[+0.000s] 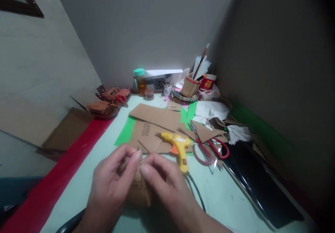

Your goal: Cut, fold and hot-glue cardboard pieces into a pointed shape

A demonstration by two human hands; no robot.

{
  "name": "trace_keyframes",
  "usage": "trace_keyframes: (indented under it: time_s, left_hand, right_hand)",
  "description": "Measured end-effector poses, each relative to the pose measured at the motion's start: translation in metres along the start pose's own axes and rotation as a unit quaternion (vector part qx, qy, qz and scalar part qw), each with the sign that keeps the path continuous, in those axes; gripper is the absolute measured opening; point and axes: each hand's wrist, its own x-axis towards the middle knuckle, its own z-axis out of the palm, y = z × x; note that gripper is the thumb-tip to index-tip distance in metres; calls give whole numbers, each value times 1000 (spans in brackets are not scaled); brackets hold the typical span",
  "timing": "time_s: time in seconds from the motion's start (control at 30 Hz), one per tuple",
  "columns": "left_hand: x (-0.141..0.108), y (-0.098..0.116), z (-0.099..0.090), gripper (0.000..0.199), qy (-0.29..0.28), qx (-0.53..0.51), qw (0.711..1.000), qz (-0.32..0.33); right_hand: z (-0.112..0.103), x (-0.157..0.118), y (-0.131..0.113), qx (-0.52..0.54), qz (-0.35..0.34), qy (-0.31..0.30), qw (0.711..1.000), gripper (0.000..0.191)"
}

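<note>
My left hand [115,177] and my right hand [164,180] come together at the table's near side, thumbs and forefingers pinched close to each other. Between and below them is a brown cardboard piece [138,194] with printed lines, its upper edge at my fingertips. My fingers hide much of its shape. Just beyond my right hand lies a yellow hot glue gun [180,144], nozzle toward the left and cord running to the near side. Red-handled scissors [209,149] rest to its right. Flat cardboard sheets [157,117] lie beyond my hands.
A black glossy panel [261,184] lies along the right side. At the back stand a green-capped bottle [140,82], a cardboard holder [190,86] with sticks, and a red cup [208,82]. Reddish-brown model pieces [104,105] sit at the back left. Walls close in behind.
</note>
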Motion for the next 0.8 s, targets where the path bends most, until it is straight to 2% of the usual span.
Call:
trace_keyframes:
  time_s: [0.07, 0.17, 0.27, 0.4, 0.5, 0.63, 0.8]
  left_hand:
    - [1, 0, -1, 31, -6, 1, 1000, 0]
    - [2, -3, -4, 30, -9, 8, 1000, 10]
    - [4, -8, -7, 30, -10, 7, 1000, 17]
    - [9, -14, -11, 29, -31, 17, 999, 23]
    - [12, -17, -13, 28, -27, 12, 999, 24]
    - [13, -18, -14, 29, -34, 16, 999, 35]
    - [12, -17, -12, 29, -43, 22, 998, 32]
  right_hand:
    - [-6, -3, -3, 25, 38, -31, 998, 27]
    - [-10, -8, -8, -28, 72, -28, 997, 20]
    - [-12, -12, -10, -53, 67, -25, 996, 13]
    - [-15, -16, -5, -62, 67, -24, 996, 24]
    - [-18, -19, 2, -132, 80, -17, 988, 13]
    - [-17, -22, 9, -176, 17, -39, 983, 28]
    - [-10, -25, 10, -175, -58, -26, 983, 19]
